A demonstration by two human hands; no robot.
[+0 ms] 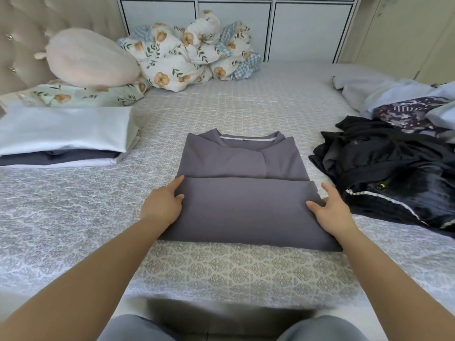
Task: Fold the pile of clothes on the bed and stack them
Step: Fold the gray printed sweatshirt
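A grey shirt (242,168) lies flat in the middle of the bed, sleeves tucked in and its lower part folded up over the body, collar at the far end. My left hand (163,204) holds the left end of the folded-up flap, thumb on top and fingers under the edge. At the flap's right end my right hand (331,209) grips the cloth in the same way. A stack of folded clothes (61,139), white on top with a dark grey piece beneath, sits at the left. An unfolded pile of black, patterned and light blue clothes (394,158) lies at the right.
The patterned bedspread (221,267) covers the bed. A pink round cushion (91,57) and a bunched floral duvet (192,50) lie at the headboard end, with a floral pillow (81,96) under the cushion. A white cabinet wall stands behind the bed. My knees show at the bottom edge.
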